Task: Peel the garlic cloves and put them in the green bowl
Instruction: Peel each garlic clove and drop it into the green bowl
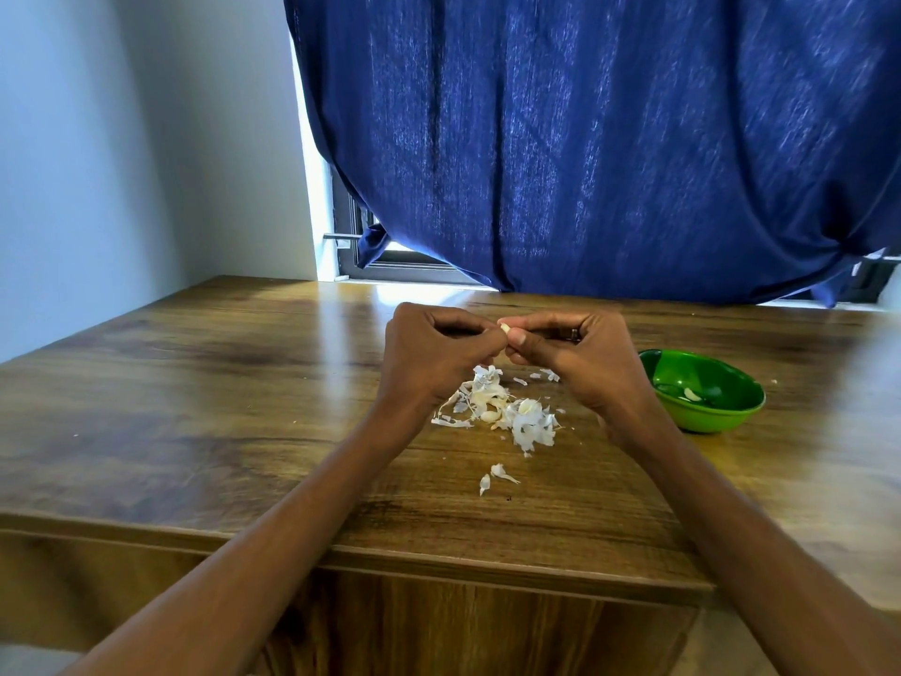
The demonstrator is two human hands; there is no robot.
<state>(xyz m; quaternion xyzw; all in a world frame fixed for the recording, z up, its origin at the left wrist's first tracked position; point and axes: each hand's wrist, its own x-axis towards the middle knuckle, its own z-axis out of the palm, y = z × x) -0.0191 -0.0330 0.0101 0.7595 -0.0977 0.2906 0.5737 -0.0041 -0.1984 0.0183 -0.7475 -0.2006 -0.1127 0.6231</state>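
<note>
A blue curtain (pixel 609 139) fills the upper right of the frame above a wooden table (pixel 195 407). At centre, the left hand (pixel 434 353) and right hand (pixel 580 353) meet above the table, fingers curled, both pinching one garlic clove (pixel 505 328) between their fingertips. Just below them lies one pile of white skins (pixel 507 412) with unpeeled cloves mixed in; their number is unclear. At right, one green bowl (pixel 702 417) holds one visible peeled clove (pixel 691 394).

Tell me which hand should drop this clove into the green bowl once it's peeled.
Right, probably. The green bowl sits just beyond the right hand, while the left hand would have to cross over. Both hands pinch the clove now.
</note>
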